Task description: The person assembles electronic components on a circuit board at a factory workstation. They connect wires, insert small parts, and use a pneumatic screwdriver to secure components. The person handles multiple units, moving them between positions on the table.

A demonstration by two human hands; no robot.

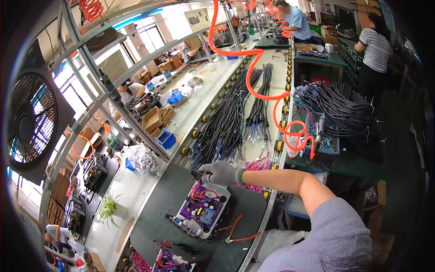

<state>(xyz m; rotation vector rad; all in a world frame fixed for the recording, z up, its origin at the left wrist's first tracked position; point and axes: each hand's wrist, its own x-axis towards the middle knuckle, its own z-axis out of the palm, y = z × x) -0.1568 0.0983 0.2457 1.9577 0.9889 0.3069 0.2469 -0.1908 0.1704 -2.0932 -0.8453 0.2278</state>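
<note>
Circuit board (205, 212) on dark mat, counter (136, 190) centre, far corner hidden under gloved right hand (222, 173), fingers closed on black part. Left hand out of view. Open mat to right.

One gloved hand (223, 173) at centre. One purple circuit board (205, 211) at 6 o'clock. One fan (31, 122) at 9. Two blue bins (166, 138) at 10. Two people (297, 20) standing at 1 o'clock. One potted plant (108, 207) at 8.
</note>
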